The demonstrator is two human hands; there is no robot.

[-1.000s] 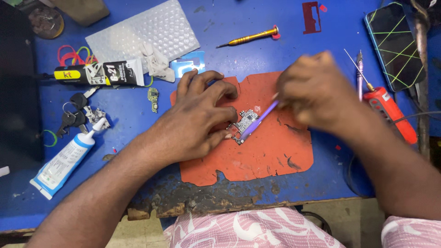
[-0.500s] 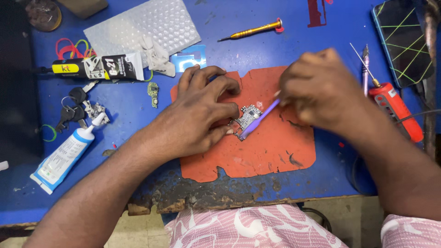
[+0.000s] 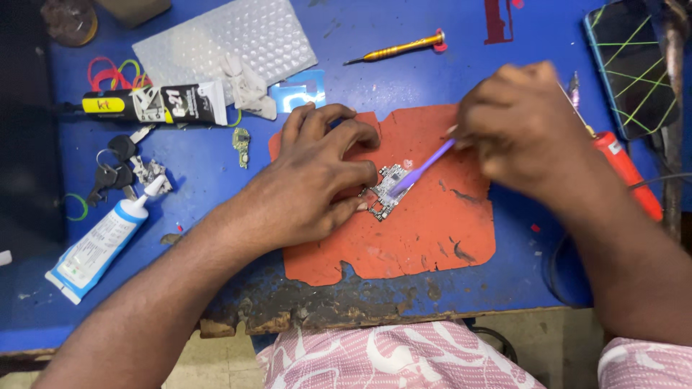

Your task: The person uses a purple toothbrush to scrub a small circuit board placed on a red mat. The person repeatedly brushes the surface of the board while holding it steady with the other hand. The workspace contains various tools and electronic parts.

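The blue table (image 3: 404,79) carries an orange mat (image 3: 432,230). On the mat, the left hand (image 3: 310,180) pins the small circuit board (image 3: 386,191) with its fingertips. The right hand (image 3: 522,126) grips a purple tool (image 3: 422,169), tip on the board. Step in hand, as judged: working the board's surface; next calls for steady, light strokes.

We're looking at a blue tabletop (image 3: 447,72) with its front edge chipping badly. Lying right on it: an orange mat (image 3: 425,238) in the middle, a sheet of bubble wrap (image 3: 216,36) up top, a yellow screwdriver (image 3: 396,49), a black-and-yellow tube (image 3: 151,104), a white-and-blue tube (image 3: 101,245) sitting at the left, a bunch of keys (image 3: 115,169) near it, and a phone (image 3: 631,65) resting at the far right.
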